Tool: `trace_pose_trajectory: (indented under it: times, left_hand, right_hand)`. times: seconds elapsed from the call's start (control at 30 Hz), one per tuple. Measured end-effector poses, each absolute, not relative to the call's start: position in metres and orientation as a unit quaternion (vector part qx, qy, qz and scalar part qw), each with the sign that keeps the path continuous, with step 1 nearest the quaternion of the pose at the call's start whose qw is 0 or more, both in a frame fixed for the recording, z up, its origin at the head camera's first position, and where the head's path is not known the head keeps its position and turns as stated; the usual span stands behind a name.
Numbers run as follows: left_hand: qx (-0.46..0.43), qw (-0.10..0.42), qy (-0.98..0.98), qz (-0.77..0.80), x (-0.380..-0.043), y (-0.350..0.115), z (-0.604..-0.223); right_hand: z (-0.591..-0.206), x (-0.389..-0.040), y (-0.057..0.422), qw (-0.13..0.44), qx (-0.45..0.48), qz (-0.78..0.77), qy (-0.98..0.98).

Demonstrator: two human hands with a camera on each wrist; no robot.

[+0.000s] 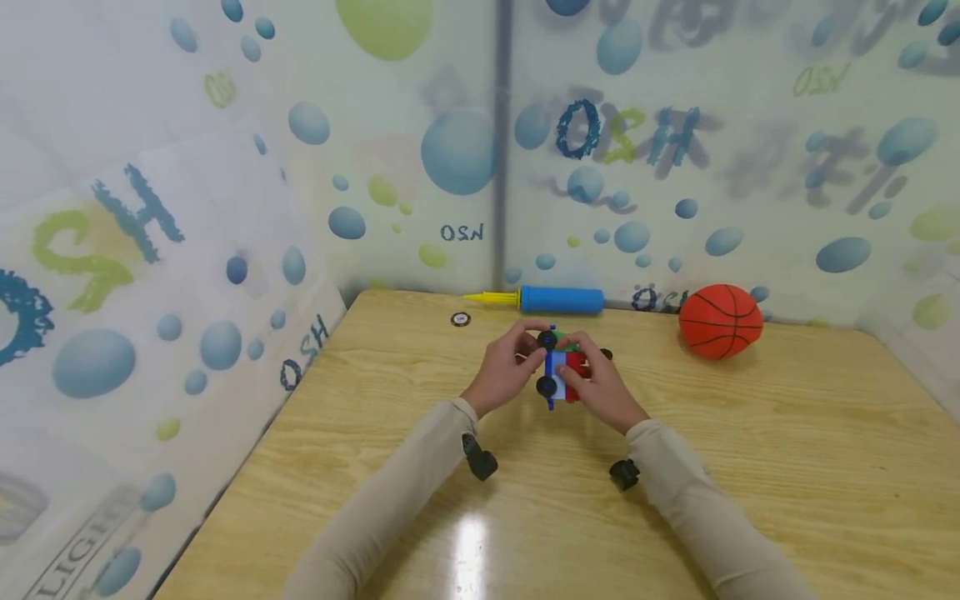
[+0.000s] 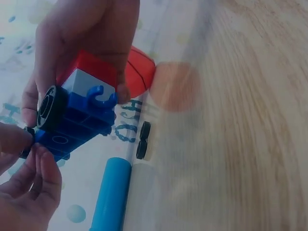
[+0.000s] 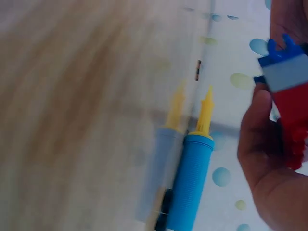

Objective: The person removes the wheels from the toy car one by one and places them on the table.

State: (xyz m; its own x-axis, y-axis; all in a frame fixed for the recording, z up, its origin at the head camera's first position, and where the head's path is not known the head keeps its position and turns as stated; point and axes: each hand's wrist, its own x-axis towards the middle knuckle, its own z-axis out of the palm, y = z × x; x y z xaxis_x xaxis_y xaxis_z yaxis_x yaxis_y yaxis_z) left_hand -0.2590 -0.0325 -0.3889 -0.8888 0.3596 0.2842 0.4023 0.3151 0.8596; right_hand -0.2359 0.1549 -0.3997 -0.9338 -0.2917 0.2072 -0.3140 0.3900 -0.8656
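Observation:
A toy car built of plastic blocks, with a blue base, a white layer and a red layer, is held up between both hands with its wheels turned toward the left hand. My left hand pinches a small black wheel at one corner of the blue base. My right hand grips the car's red and white block side. A second black wheel sits on the base's other end. Something green shows between the hands at the car's far side.
A blue hand pump with a yellow nozzle lies along the table's back edge. Left of it is a poker chip. An orange-red basketball stands at the back right. Black wheels rest on the table beyond the right hand.

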Motion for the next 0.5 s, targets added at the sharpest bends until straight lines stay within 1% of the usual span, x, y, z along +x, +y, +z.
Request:
trace_pose_trajectory:
  times: [0.07, 0.27, 0.43, 0.5]
  left_hand:
    - [-0.235, 0.025, -0.810, -0.538, -0.2601, -0.0303, -0.3886]
    - [-0.230, 0.020, -0.781, -0.581, -0.2615, -0.0267, -0.3823]
    - [-0.242, 0.034, -0.783, -0.572, -0.2623, -0.0256, -0.3814]
    - [-0.251, 0.029, -0.784, -0.566, -0.2627, -0.0243, -0.3822]
  right_hand:
    - [-0.4009, -0.2353, 0.1534, 0.009, 0.171, 0.539, -0.825]
    - [-0.3959, -0.2344, 0.1505, 0.032, 0.176, 0.544, -0.820]
    - [-0.3921, -0.2346, 0.1531, 0.014, 0.175, 0.561, -0.809]
    - [-0.3921, -0.2350, 0.1550, 0.006, 0.170, 0.572, -0.802]
